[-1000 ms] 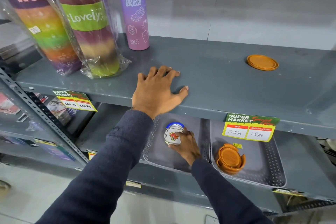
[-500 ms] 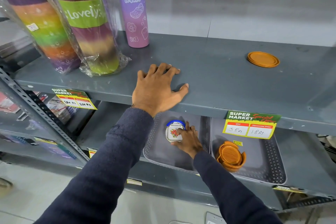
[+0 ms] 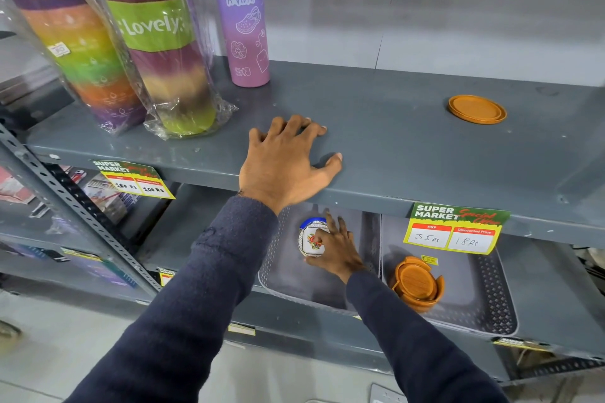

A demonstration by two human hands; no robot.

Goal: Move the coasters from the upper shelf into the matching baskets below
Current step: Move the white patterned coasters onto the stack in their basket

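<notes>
The right hand pinches a patterned coaster low inside the left basket, the left hand lies open on the upper shelf; released tilted, it may slide off the stack

Single head-worn wide-angle view, so no second view shared any part of the scene. It looked forward and down from above the grey metal upper shelf, close in, both dark-sleeved arms running up from the bottom edge. The shelf top filled mid-frame; the grey perforated plastic baskets on the lower shelf sat below, partly hidden by the shelf lip. Shelf lines bowed toward the edges, probably lens distortion. The pale wall closed the top.
</notes>
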